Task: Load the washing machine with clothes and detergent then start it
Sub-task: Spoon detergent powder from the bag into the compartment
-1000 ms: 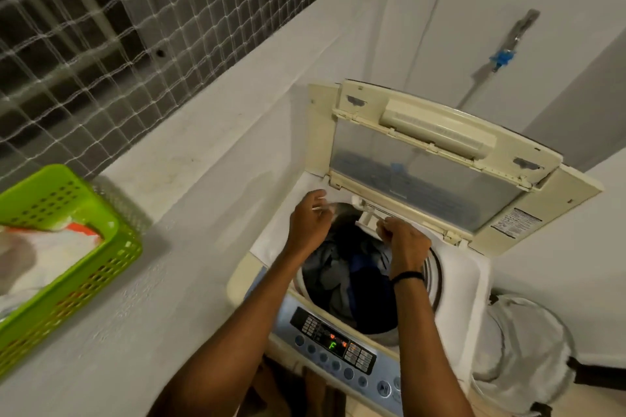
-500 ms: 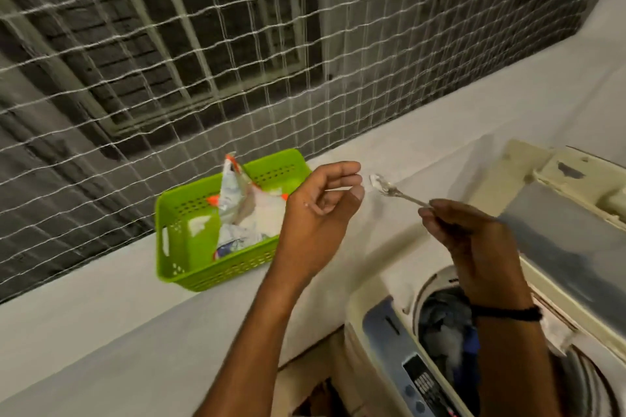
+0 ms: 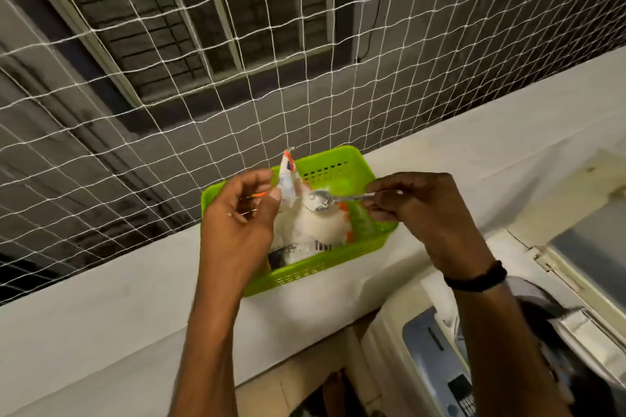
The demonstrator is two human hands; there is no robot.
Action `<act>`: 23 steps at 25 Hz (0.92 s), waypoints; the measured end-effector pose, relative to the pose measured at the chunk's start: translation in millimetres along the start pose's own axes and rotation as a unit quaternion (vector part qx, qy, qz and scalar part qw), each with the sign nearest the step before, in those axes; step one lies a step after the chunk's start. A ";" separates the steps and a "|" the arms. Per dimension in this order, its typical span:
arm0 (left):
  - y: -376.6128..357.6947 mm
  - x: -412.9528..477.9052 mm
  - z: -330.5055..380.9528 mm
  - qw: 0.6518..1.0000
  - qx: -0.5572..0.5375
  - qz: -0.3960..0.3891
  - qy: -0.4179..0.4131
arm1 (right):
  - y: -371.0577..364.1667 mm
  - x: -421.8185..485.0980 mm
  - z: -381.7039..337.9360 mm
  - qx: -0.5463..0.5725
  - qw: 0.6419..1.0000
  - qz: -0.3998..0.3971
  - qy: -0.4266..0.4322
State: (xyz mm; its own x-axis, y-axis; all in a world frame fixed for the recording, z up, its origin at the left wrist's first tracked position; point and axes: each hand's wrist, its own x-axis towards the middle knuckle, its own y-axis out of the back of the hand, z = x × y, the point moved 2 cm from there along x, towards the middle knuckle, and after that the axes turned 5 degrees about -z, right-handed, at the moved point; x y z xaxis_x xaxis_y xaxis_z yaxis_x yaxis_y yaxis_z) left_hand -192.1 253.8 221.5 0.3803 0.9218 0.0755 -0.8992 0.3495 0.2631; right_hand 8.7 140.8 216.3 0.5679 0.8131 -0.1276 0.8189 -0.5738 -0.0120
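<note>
A green plastic basket (image 3: 338,267) stands on the white ledge (image 3: 101,315) and holds an opened white detergent bag (image 3: 315,227) with orange trim. My right hand (image 3: 416,210) pinches the handle of a metal spoon (image 3: 321,201), whose bowl, dusted with white powder, hovers over the bag's mouth. My left hand (image 3: 244,213) is half curled at the bag's upper edge, fingertips by its top corner; whether it grips the bag is unclear. The washing machine (image 3: 528,332) is at the lower right, lid up, with dark clothes in the drum.
White netting (image 3: 237,78) covers the window opening behind the ledge. The machine's blue control panel (image 3: 437,366) sits at the bottom right. A dark gap lies between the ledge wall and the machine.
Both hands left the washer drum and swung left to the basket. The spoon, held in the right hand, now hangs over the detergent bag, and the left hand has reached the bag's top.
</note>
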 end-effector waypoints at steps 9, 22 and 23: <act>0.8 15.7 -43.0 0.976 0.176 -0.053 0.114 | -37.9 28.5 -15.8 -0.488 0.869 0.007 0.088; 2.4 20.1 -47.4 0.977 0.179 -0.037 0.105 | -44.3 29.0 -8.8 -0.508 0.856 0.039 0.090; 2.1 20.6 -47.3 0.978 0.176 -0.037 0.109 | -43.8 27.6 -9.2 -0.512 0.853 0.051 0.085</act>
State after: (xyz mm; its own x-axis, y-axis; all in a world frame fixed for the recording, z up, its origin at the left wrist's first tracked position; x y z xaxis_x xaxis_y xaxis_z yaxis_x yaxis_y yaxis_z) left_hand -196.4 281.5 178.2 0.3518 0.9237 -0.1519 -0.7265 0.3718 0.5779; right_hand -10.8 189.3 222.5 0.5738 0.8159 0.0707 0.3572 -0.3271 0.8749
